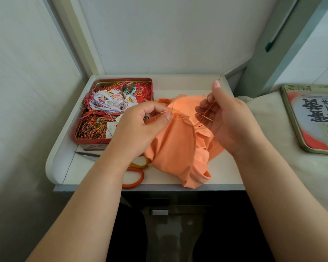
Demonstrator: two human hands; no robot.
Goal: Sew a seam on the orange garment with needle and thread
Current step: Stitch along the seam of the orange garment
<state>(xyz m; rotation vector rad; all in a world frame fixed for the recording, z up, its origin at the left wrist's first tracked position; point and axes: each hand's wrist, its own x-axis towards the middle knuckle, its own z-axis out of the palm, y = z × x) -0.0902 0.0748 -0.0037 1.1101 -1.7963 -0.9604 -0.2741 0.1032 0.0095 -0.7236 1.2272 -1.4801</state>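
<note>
Left hand: the left hand (140,125) reaches in from the near left, forearm slanting up across the counter's near edge; its thumb and curled fingers pinch a gathered fold of the orange garment (178,146).
Right hand: the right hand (229,118) comes in from the near right, palm turned left, fingers loosely curled with the forefinger raised; thumb and fingers pinch the thread (209,110).
Needle: a thin needle (172,105) stands up out of the fold just right of the left thumb; its tip is too fine to make out.
Thread: orange, running from the right hand's fingers down and left toward the puckered seam at the left thumb.
Garment: bunched on the counter (187,84) between and under both hands, one corner hanging over the near edge.
Tin: an open red tin (114,110) sits left of the garment, far side of the left hand, filled with tangled threads of many colours.
Scissors: orange-handled scissors (134,173) lie near the counter's near edge, partly under the left wrist.
Lid: a tin lid (314,118) lies on the bed (273,120) at right, printed with large dark characters seen upside down; the smaller print is too blurred to read.
</note>
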